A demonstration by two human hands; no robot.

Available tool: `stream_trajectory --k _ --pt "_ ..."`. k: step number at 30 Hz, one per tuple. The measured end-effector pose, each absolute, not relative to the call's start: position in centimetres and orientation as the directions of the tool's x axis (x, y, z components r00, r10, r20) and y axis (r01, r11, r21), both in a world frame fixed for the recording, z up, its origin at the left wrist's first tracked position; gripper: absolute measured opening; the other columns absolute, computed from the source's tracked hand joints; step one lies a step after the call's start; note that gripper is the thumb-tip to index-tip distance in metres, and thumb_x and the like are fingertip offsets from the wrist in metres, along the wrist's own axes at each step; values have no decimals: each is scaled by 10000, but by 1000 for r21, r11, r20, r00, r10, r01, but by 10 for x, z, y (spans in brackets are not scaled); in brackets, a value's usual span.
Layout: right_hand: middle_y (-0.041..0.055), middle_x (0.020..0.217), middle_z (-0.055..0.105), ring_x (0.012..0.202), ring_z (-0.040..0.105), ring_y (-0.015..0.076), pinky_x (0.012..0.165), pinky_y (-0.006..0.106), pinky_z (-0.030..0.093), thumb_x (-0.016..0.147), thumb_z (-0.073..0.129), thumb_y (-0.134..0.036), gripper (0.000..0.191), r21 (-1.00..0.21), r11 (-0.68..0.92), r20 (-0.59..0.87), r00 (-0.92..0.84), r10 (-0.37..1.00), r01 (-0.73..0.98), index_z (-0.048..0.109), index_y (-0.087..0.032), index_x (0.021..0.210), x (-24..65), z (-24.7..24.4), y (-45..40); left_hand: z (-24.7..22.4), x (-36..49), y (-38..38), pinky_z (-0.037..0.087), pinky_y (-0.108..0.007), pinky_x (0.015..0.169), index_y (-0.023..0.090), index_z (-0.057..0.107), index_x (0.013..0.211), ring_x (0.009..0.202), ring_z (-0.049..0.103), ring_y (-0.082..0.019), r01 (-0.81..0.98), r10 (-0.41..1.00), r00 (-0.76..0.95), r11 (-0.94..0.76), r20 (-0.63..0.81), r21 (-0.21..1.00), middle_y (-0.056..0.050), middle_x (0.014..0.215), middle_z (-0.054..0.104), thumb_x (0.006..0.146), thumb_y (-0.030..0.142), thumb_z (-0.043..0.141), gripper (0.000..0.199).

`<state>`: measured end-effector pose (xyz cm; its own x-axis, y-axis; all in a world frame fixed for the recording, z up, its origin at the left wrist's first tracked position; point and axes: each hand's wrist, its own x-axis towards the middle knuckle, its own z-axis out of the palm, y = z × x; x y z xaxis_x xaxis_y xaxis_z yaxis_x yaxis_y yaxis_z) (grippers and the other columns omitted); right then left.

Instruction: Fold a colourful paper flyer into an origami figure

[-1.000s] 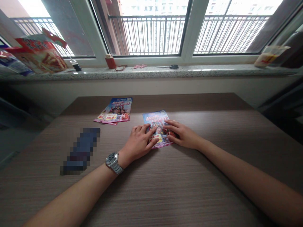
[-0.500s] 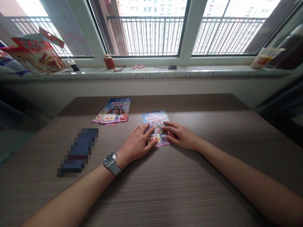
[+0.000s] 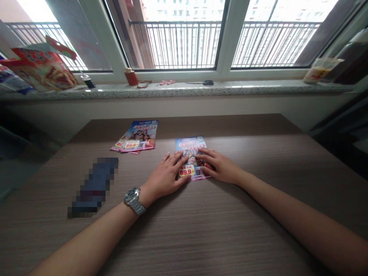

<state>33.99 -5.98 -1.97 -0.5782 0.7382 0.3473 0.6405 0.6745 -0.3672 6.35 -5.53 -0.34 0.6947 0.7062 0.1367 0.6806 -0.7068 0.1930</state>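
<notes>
A colourful printed flyer (image 3: 191,143) with a yellow "89.9" price label lies flat on the wood-grain table (image 3: 184,230). On its left edge rests my left hand (image 3: 166,172), fingers spread and palm down; a metal watch (image 3: 135,200) circles that wrist. My right hand (image 3: 221,165) lies flat with fingers apart over the flyer's right edge. Parts of the flyer are hidden under the fingers of both hands. To the left, farther back, several matching flyers (image 3: 140,136) lie in a slightly fanned pile.
A pixelated dark blue oblong thing (image 3: 94,186) lies left of my left forearm. On the stone windowsill (image 3: 178,90) stand a red snack bag (image 3: 48,69), a small dark bottle (image 3: 87,81), a red container (image 3: 131,76), scissors (image 3: 205,82) and a plastic cup (image 3: 319,71).
The flyer under my hands has shifted slightly right and lies a little straighter. Both hands stay spread on it. The whole view has moved very slightly.
</notes>
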Motion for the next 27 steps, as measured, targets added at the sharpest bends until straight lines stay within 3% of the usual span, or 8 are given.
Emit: stream_trajectory --k 13,19,27 --pt "109 1556 489 1452 440 295 1198 591 357 994 581 -386 461 -380 646 315 -564 763 662 531 -281 1440 336 -18 -61 0 60 -57 196 -549 1277 294 357 1572 1539 273 -301 653 695 699 -716 168 248 -86 1652 325 961 633 540 722" --pt "111 1581 458 1466 420 293 1216 576 339 999 568 -413 483 -401 610 271 -548 792 684 515 -270 1458 336 -16 -63 5 57 -57 199 -536 1287 274 239 1617 1545 264 -282 625 664 740 -738 106 255 -90 1677 263 934 664 559 849" --pt "80 1588 454 1468 420 293 1220 596 329 995 581 -390 504 -417 605 263 -547 795 678 483 -324 1485 335 -14 -67 6 57 -58 241 -547 1279 307 264 1608 1535 290 -285 620 664 744 -730 81 289 -61 1666 298 949 633 559 793"
